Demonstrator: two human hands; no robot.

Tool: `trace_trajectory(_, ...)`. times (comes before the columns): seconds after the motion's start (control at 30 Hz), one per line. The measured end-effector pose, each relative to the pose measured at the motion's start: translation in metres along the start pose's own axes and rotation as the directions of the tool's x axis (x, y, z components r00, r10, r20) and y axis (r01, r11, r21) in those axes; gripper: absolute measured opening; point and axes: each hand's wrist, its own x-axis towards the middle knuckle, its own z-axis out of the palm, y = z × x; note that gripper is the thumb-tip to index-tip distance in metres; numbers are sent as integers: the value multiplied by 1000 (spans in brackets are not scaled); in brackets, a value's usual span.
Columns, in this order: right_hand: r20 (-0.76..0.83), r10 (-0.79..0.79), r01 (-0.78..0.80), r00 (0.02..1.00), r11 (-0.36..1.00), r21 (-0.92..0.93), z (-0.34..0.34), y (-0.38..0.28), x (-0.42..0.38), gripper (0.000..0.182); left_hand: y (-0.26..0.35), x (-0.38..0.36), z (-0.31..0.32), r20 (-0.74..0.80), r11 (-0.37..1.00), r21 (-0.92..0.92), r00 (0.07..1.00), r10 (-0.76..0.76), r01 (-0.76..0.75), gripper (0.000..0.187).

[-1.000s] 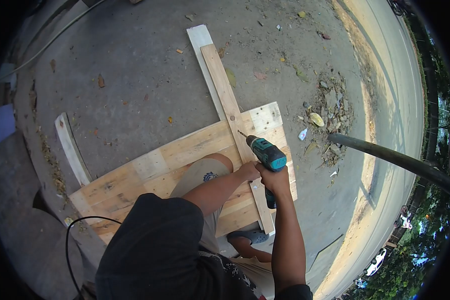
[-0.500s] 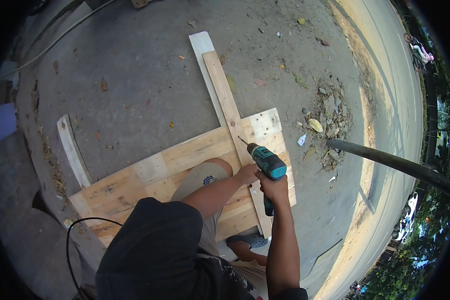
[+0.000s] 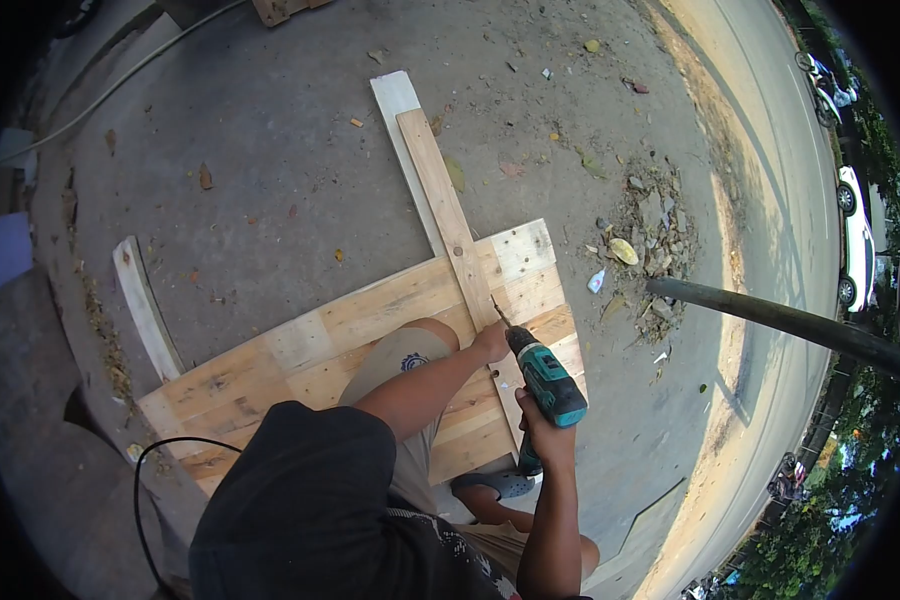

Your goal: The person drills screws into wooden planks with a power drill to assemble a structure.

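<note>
My right hand (image 3: 548,432) is wrapped round the handle of a teal and black cordless drill (image 3: 548,380). The drill's thin bit points up and left, over the long narrow plank (image 3: 440,190). That plank lies across a panel of joined boards (image 3: 370,305). My left hand (image 3: 492,342) is on the narrow plank beside the drill's chuck, its fingers closed; what they hold is hidden. Under the far part of the plank lies a whitish board (image 3: 395,95). My knee (image 3: 425,340) rests over the panel.
A curved loose board (image 3: 145,305) lies at the left. Rubble (image 3: 660,225) is on the ground at the right, near a slanting pole (image 3: 780,320). A black cable (image 3: 138,500) runs at the lower left. Beyond is a road with a white car (image 3: 855,240).
The drill and my right hand have moved down and slightly right, away from my left hand. The bit now points over a lower part of the plank. A white car has appeared on the road.
</note>
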Motion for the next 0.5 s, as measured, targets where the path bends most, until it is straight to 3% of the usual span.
trace_trajectory(0.1,-2,0,0,1000,998,71,-30,12,-38,22,-2,-1,-3,16,999,-47,1000,-25,26,32)
trace_trajectory(0.13,-31,10,-7,999,995,95,-38,15,-51,21,-13,4,3,-55,990,-136,998,33,-40,30)
trace_trajectory(0.23,-78,36,-23,996,987,158,-58,24,-86,19,-22,16,4,-101,985,-167,995,20,-37,29)
trace_trajectory(0.27,-66,41,-29,997,985,171,-64,29,-94,19,-18,19,0,-13,973,-221,998,-67,63,39)
trace_trajectory(0.37,-25,77,-70,997,976,206,-73,44,-108,17,3,3,-11,279,813,-550,960,-36,190,61)
trace_trajectory(0.4,-12,105,-100,994,972,214,-74,51,-110,17,18,-10,-14,357,859,-486,934,27,161,76)
trace_trajectory(0.5,3,141,-139,990,968,208,-76,80,-107,19,35,-38,-3,540,943,-297,841,36,151,80)
